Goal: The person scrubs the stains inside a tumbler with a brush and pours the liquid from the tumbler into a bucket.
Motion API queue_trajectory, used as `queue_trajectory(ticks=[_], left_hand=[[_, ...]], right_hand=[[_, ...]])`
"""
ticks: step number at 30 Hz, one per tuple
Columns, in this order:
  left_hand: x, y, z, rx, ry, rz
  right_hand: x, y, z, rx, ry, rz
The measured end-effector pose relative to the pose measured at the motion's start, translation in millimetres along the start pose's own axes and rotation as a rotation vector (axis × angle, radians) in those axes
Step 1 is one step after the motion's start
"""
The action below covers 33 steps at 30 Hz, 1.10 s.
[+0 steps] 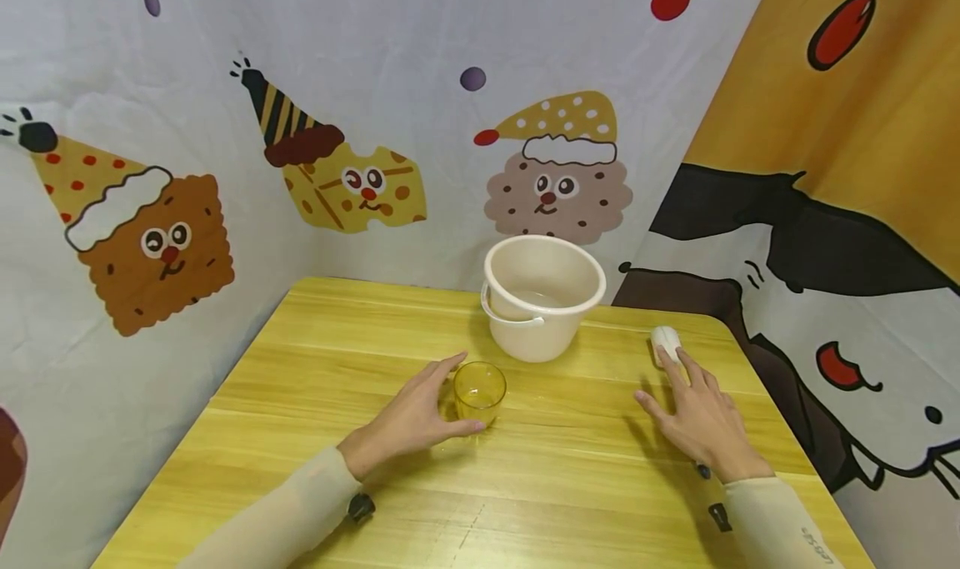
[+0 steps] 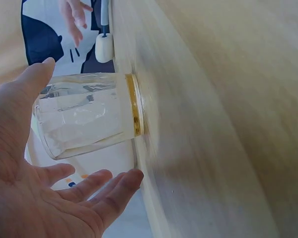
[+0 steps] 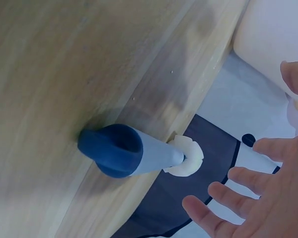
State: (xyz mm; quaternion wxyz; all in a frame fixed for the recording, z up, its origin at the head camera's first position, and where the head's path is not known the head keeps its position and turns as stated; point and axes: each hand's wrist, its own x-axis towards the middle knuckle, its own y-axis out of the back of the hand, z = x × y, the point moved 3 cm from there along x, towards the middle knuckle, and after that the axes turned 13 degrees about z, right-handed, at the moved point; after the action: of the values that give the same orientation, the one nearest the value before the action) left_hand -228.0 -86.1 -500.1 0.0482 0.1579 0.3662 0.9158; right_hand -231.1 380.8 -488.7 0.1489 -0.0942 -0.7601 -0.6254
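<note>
Head view, and your left hand [image 1: 408,419] is curving around the amber glass [image 1: 480,394], just below the middle of the frame, thumb near side, fingers far side. That glass is standing upright on the worktop [image 1: 315,369]. Left wrist view is showing those fingers spread, not closing into a grip; whether any fingertip is touching, I'm not able to tell. Over at the lower right of the head frame, your right hand [image 1: 701,423] is hanging near the brush-like tool [image 1: 666,340], fingers parted, holding nothing. Right wrist view is showing daylight between them, blue handle [image 3: 114,151] lying left of centre.

What could be going wrong? Thumb pressing ahead of fingers could be tipping that glass. Specks like water drops [image 3: 172,72] are dotting the worktop, so a damp wall could be slipping through a light grip. The white bucket [image 1: 536,340] is standing close by, upper centre-right, so a wide swing could be knocking glass against it. And a clumsy right fingertip could be rolling the tool toward the edge.
</note>
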Motion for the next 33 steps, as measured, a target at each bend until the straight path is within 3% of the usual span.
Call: queue_trajectory(ticks=[33], left_hand=[[7.1, -11.8, 4.6, -0.117, -0.029, 0.052]], right_hand=[[0.1, -3, 10, 0.002, -0.074, -0.080]])
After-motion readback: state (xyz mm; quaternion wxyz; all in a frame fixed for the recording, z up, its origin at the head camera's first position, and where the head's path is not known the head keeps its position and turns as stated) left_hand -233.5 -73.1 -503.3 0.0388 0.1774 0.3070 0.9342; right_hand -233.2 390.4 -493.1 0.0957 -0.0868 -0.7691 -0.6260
